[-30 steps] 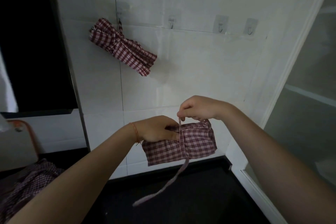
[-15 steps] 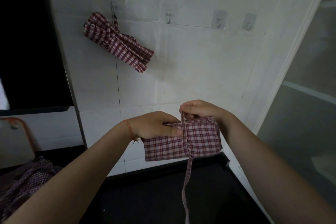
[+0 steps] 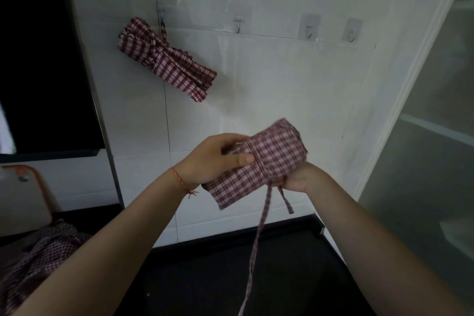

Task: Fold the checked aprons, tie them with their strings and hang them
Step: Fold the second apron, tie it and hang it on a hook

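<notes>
Head view: both hands hold a folded checked apron [image 3: 266,161] in front of the white wall [image 3: 282,84].
The left hand [image 3: 215,159] grips its left end, thumb across the string [image 3: 259,236]; the right hand [image 3: 295,181] holds it from below, fingers hidden. Another tied apron [image 3: 166,59] hangs from a hook [image 3: 162,18].

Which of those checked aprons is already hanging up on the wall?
The tied apron bundle at upper left, hanging from the leftmost hook. The folded apron is held in both hands, and another apron lies crumpled at lower left.
</notes>
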Tool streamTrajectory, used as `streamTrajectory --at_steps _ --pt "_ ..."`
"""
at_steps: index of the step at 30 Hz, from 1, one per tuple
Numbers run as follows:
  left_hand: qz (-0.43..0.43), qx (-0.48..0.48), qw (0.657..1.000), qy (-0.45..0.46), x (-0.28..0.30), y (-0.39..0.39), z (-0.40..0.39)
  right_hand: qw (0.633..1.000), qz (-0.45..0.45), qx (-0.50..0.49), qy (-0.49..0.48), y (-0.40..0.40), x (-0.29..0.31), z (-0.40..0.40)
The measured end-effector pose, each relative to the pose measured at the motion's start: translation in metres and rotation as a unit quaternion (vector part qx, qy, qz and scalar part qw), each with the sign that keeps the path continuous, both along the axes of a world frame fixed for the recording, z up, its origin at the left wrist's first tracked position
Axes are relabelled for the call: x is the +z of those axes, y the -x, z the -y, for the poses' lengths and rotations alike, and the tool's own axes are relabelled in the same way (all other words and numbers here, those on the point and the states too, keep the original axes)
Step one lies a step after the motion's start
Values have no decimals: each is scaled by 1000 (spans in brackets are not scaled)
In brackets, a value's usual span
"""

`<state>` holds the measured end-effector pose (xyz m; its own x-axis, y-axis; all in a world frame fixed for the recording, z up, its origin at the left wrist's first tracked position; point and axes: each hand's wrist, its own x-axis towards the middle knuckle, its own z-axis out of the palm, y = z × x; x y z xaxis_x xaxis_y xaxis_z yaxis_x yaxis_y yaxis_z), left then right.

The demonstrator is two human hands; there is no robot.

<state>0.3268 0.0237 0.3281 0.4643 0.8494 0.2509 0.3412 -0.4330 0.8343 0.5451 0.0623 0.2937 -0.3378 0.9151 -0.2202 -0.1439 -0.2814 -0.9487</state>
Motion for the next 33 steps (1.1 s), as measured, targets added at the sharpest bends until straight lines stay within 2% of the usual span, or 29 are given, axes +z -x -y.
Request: streamTrajectory --at_steps 2,5,9,15,17,20,22,24,25,27,33 --pt "15 46 999 -4 -3 2 -3 987 134 36 -84 3 -6 -3" --pt "93 89 990 61 -9 5 -9 963 224 26 -149 13 -3 -1" --pt "138 144 971 133 -16 12 -18 963 206 -19 -172 16 2 7" --pt "235 161 936 205 -29 20 -24 984 113 31 -130 30 3 16" --pt "288 136 918 234 -32 23 -25 989 86 49 -108 26 0 18" --pt "341 15 904 258 -35 30 -21 986 103 101 -80 23 -3 21" --pt "260 -90 934 230 -37 34 -19 972 168 143 -80 23 -5 26" --pt "107 -167 959 202 -35 31 -16 966 214 129 -70 19 0 28" --pt "31 -173 967 183 -33 28 -15 968 226 92 -55 17 4 28" --pt "-68 -141 977 143 -28 22 -17 953 287 89 -38 8 9 22" --pt "-198 -110 966 126 -25 19 -15 906 376 169 -101 2 22 3"
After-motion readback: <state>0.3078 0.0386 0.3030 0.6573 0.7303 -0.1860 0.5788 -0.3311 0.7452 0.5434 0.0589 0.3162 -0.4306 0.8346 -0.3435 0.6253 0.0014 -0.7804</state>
